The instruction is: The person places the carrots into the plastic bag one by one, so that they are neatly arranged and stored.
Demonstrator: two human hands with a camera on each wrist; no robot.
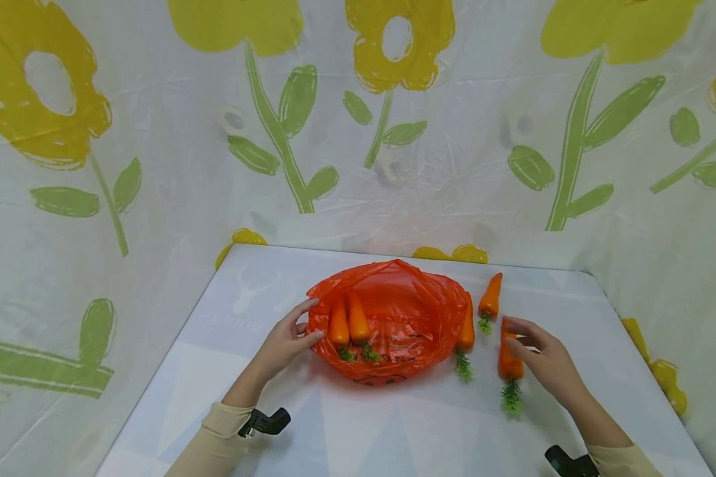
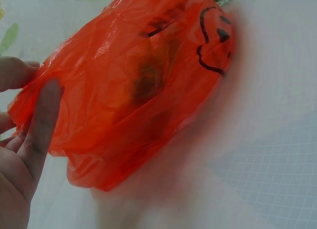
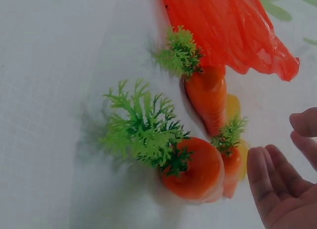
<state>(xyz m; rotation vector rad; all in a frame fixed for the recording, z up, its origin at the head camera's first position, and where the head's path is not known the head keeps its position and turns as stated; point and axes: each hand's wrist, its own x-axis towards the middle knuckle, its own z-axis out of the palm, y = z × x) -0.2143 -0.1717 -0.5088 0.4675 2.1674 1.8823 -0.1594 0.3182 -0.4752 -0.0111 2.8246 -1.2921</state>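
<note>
A red plastic bag [image 1: 394,338] lies on the table, its mouth spread wide. Inside it, two orange toy carrots [image 1: 358,319] with green tops are visible. My left hand [image 1: 286,338] holds the bag's left edge, with the thumb [image 2: 45,117] against the plastic in the left wrist view. My right hand [image 1: 545,358] is beside the nearest loose carrot [image 1: 510,361]. In the right wrist view its fingers [image 3: 262,177] look apart from that carrot [image 3: 198,169], with nothing between them. Another carrot [image 1: 466,331] lies against the bag's right side.
One more carrot [image 1: 490,296] lies farther back, right of the bag. The pale table [image 1: 358,437] has a faint triangle pattern. A flower-printed curtain [image 1: 453,146] hangs behind and at both sides.
</note>
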